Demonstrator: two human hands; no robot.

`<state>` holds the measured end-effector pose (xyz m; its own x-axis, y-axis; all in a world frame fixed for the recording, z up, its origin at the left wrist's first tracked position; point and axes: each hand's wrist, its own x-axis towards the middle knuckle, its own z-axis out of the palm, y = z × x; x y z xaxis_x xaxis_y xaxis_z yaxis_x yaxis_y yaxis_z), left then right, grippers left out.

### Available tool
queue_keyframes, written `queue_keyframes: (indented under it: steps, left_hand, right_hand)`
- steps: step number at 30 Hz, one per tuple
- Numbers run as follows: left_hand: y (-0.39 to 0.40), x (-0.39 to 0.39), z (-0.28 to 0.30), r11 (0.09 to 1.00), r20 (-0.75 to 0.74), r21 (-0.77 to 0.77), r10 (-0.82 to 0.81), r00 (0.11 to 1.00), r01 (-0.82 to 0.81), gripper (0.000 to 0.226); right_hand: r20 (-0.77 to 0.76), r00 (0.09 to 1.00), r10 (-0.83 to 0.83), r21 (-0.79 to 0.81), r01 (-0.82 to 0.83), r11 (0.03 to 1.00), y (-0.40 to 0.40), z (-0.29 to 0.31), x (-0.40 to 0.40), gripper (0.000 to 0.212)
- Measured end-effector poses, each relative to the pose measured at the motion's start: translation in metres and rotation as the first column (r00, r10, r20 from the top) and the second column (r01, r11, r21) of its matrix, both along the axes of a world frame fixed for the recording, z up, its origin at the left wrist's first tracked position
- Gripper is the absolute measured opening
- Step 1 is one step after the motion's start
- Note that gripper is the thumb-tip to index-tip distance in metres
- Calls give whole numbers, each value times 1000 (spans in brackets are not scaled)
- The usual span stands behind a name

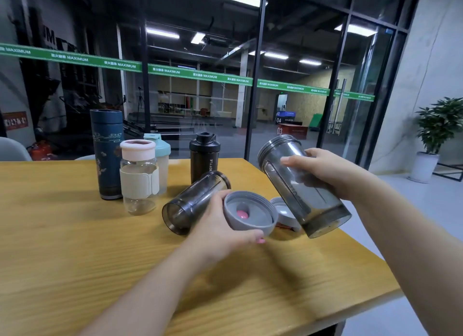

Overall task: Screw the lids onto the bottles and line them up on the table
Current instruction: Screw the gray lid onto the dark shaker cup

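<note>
My right hand (325, 170) grips a smoky grey see-through bottle (305, 192), lifted off the table and tilted, its threaded open mouth up and to the left. My left hand (218, 225) holds a grey lid (250, 214) with its inside facing me and a pink plug in the middle. A second smoky bottle (193, 203) lies on its side behind my left hand, without a lid. Another grey lid (281, 209) lies on the table under the lifted bottle.
Standing at the back of the wooden table (100, 260) are a dark blue flask (107, 155), a clear bottle with a pink top (139, 177), a teal-lidded shaker (160, 157) and a black bottle (204, 157). The table's right edge runs close to my right arm.
</note>
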<state>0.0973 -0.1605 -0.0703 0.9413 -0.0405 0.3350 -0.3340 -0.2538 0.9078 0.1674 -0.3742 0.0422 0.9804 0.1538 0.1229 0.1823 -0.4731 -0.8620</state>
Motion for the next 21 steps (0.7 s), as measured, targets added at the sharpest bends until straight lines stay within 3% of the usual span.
queue_keyframes:
  steps: [6, 10, 14, 17, 21]
  left_hand:
    - [43, -10, 23, 999, 71, -26, 34, 997, -32, 102]
    - [77, -16, 34, 988, 96, -153, 33, 995, -18, 99]
    - [117, -22, 36, 946, 78, -322, -7, 997, 32, 102]
    - [138, -26, 33, 930, 86, -367, 15, 996, 18, 100]
    - [153, -31, 24, 887, 66, -461, 68, 995, -30, 105]
  right_hand:
    - [64, 997, 31, 82, -36, 996, 27, -5, 1, 94]
    - [206, 978, 21, 101, -43, 994, 60, -8, -7, 107]
    - [399, 916, 33, 85, -73, 994, 95, -11, -16, 99]
    - [515, 855, 65, 18, -86, 996, 126, -20, -22, 99]
    - [663, 745, 77, -133, 16, 991, 162, -37, -24, 106]
